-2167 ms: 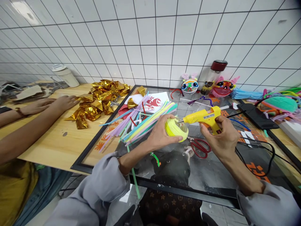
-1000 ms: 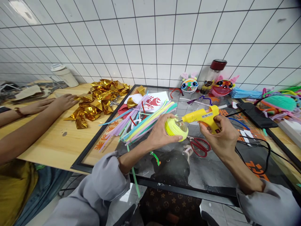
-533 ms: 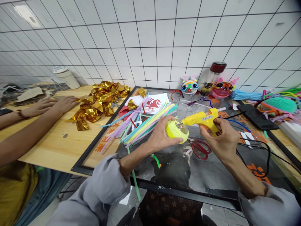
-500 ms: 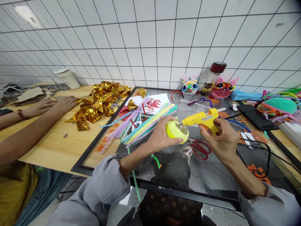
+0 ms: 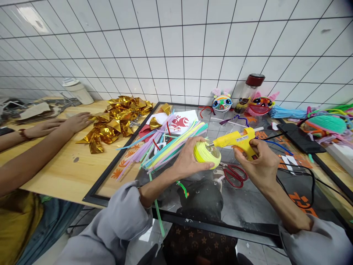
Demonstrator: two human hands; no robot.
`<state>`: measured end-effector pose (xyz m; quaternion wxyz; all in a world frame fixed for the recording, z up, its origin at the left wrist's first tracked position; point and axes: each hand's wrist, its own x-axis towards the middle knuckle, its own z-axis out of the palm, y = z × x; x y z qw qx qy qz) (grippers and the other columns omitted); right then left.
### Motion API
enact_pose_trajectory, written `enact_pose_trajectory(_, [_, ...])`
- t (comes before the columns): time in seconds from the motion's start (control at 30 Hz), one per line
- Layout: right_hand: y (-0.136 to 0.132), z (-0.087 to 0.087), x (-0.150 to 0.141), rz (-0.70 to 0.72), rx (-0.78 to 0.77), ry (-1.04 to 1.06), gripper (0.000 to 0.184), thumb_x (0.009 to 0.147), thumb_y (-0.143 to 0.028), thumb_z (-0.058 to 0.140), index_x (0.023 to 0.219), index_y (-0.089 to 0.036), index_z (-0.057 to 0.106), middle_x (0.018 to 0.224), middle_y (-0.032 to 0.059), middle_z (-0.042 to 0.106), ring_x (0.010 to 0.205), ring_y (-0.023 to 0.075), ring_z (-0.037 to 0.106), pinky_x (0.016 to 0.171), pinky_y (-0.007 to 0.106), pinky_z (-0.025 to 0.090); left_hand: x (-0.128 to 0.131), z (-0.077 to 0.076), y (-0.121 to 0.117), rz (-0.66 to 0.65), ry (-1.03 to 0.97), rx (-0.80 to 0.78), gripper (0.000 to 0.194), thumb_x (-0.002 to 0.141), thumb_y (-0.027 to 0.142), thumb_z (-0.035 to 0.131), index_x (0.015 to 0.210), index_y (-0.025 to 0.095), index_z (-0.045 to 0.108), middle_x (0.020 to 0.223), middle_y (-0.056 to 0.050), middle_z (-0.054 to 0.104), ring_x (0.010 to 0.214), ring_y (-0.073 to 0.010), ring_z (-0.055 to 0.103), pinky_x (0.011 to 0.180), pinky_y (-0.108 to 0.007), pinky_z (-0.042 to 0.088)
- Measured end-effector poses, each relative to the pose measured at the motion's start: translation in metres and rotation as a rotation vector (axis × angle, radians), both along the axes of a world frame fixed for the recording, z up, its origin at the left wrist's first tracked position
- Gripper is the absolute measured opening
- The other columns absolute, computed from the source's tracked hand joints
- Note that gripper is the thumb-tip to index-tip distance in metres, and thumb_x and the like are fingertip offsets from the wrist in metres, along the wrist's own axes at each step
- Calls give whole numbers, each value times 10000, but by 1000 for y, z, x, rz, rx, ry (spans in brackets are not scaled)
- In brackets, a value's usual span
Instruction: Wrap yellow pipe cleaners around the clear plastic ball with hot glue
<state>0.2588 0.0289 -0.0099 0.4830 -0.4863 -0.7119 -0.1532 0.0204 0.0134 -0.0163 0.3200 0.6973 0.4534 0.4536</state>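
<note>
My left hand [image 5: 190, 156] is closed round a clear, rounded plastic piece partly covered in yellow pipe cleaner [image 5: 203, 156]. In my right hand [image 5: 260, 158] is a yellow glue gun [image 5: 234, 140], its nozzle tip at the upper edge of the yellow-wrapped piece. Whether tip and piece touch, I cannot tell. Red-handled scissors [image 5: 234, 175] lie on the glass tabletop just below the two hands. Left of my left hand spreads a bundle of pastel pipe cleaners [image 5: 165, 151].
Crumpled gold foil shapes [image 5: 118, 117] lie at left, near another person's hands [image 5: 74, 123]. Two decorated animal-faced balls [image 5: 222, 101] and a brown-lidded bottle [image 5: 249, 92] stand by the tiled wall. A black phone [image 5: 302, 138] and black cable [image 5: 313, 184] are at right.
</note>
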Motion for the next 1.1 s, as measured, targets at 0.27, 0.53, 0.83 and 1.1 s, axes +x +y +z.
enact_pose_trajectory(0.27, [0, 2, 2, -4, 24, -34, 247, 848, -450, 679, 891, -232, 572, 740, 27, 674, 601, 183, 627, 521, 305, 433, -1, -2, 0, -11, -2, 8, 710, 610, 298, 889, 1212, 228, 518, 1304, -92, 592, 1253, -313, 564, 1116, -481, 429])
enact_pose_trajectory(0.53, [0, 3, 2, -19, 86, -68, 212, 842, -403, 682, 898, -231, 569, 739, 22, 669, 599, 178, 620, 527, 307, 435, -1, -2, -1, 1, 7, 23, 718, 603, 305, 896, 1216, 235, 529, 1286, -80, 583, 1231, -306, 568, 1100, -469, 444])
enact_pose_trajectory(0.83, [-4, 9, 3, -9, 190, -180, 197, 880, -354, 682, 955, -232, 546, 765, 21, 678, 646, 177, 652, 550, 291, 436, -1, -1, -1, -5, 21, 29, 693, 612, 303, 888, 1204, 237, 533, 1277, -76, 583, 1236, -304, 566, 1114, -471, 436])
enact_pose_trajectory(1.1, [-3, 8, 1, -37, 255, -208, 196, 867, -329, 699, 926, -239, 535, 752, 19, 679, 647, 176, 655, 545, 294, 440, -1, -2, 0, -8, 26, 51, 695, 615, 317, 888, 1206, 239, 531, 1290, -79, 593, 1239, -302, 565, 1109, -459, 431])
